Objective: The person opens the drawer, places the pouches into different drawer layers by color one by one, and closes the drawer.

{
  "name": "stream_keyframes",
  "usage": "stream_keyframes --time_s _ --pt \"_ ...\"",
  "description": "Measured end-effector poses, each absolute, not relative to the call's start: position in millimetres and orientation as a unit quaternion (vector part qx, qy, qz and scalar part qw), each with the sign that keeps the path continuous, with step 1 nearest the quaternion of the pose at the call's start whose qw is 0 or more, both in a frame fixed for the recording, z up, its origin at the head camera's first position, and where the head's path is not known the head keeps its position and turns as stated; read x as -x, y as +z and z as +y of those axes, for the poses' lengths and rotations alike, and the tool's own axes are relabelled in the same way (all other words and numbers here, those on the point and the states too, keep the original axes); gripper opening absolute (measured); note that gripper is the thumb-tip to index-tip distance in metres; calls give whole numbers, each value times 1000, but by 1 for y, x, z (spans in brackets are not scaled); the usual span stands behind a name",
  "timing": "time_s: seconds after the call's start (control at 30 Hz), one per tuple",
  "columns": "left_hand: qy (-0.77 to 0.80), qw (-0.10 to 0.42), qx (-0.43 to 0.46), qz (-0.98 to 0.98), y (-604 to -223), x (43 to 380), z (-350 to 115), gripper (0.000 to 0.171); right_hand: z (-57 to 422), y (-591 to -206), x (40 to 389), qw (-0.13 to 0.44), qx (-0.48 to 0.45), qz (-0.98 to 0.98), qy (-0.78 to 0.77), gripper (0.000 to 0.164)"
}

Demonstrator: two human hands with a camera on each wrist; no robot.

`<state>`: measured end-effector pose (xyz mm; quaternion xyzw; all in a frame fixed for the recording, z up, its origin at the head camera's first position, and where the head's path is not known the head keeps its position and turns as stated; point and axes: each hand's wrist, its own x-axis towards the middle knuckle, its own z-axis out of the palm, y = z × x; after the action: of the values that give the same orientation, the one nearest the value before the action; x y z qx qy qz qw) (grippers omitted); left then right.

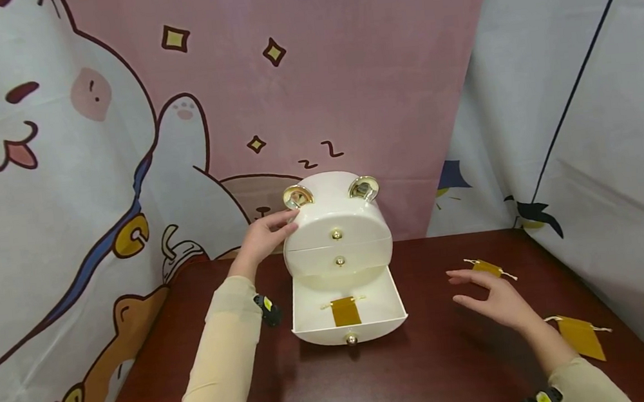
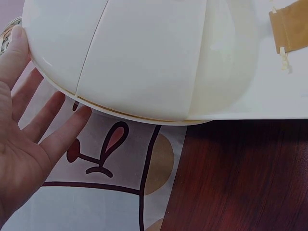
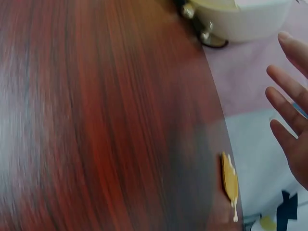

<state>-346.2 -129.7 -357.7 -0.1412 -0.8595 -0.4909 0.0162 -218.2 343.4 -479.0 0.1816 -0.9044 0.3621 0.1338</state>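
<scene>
A cream drawer box (image 1: 337, 225) with gold knobs and two round gold-rimmed ears stands on the table. Its bottom drawer (image 1: 310, 315) is pulled out, while the two drawers above sit closed. Inside the open drawer lies a mustard drawstring pouch (image 1: 346, 312). My left hand (image 1: 264, 239) touches the upper left side of the box, fingers extended, as the left wrist view also shows. To the right of the box, my right hand (image 1: 497, 300) hovers over the table with fingers spread and nothing held. Just beyond it lies a small mustard pouch (image 1: 486, 268).
A larger mustard pouch (image 1: 581, 336) lies by the right edge of the dark red-brown table (image 1: 443, 370). Printed cloth (image 1: 380, 79) with cartoon animals hangs behind the table and along both sides.
</scene>
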Motion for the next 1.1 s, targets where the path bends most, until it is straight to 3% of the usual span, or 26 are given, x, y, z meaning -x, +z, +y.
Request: stream_keyframes --time_s 0.4,0.77,1.1 --pt "-487 15 141 -862 -356 344 -129 47 391 -479 200 115 -96 -929 339 52" --pt "-491 16 144 -859 -356 344 -129 46 439 -483 183 88 -81 -933 341 60" --pt "-497 10 140 -856 -357 344 -129 47 482 -488 168 101 -82 -940 316 58"
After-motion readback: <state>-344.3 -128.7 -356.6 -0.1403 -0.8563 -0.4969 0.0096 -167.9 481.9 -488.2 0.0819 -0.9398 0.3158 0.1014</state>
